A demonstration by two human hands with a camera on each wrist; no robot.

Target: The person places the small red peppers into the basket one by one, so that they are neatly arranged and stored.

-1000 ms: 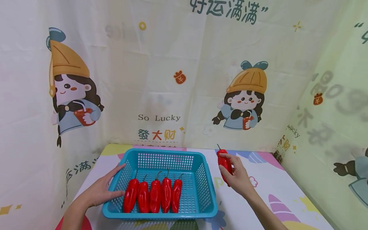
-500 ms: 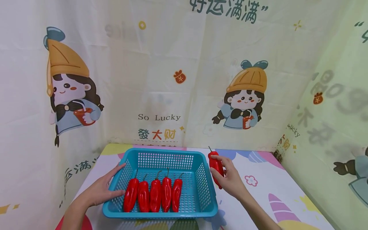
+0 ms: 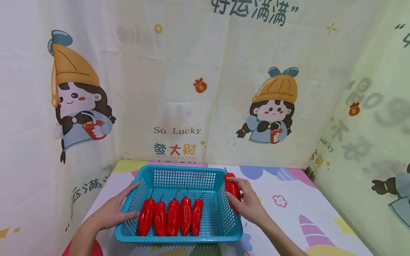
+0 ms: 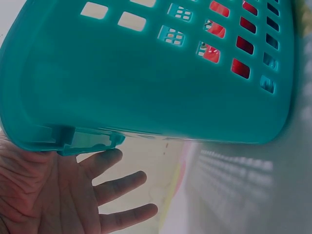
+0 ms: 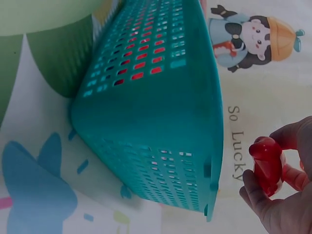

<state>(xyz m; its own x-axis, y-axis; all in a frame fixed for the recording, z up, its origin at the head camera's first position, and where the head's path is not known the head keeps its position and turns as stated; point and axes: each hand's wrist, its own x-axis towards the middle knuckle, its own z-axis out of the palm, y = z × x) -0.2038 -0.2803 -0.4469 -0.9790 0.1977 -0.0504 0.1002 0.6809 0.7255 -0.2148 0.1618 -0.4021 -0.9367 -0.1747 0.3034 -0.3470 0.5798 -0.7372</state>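
Several glossy red chili peppers (image 3: 173, 217) lie side by side in the left and middle of a turquoise plastic basket (image 3: 189, 169), stems toward the back. My left hand (image 3: 110, 212) rests on the basket's left rim, thumb reaching over the inside. In the left wrist view, its other fingers (image 4: 129, 218) spread out straight beyond the rim. My right hand (image 3: 251, 203) pinches another red chili pepper (image 3: 231, 187) between thumb and fingers, stem pointing up and away. In the head view this pepper overlaps the basket's right rim; the right wrist view shows it above rim height.
A table covered with a colourful printed cloth (image 3: 288, 213) carries the basket. Behind and on both sides hang pale curtains (image 3: 221, 106) with cartoon figures and lettering, close to the table's back edge.
My right hand has carried its pepper leftward, from over the cloth at the right to the basket's right rim. The left hand, basket and peppers inside stay put.
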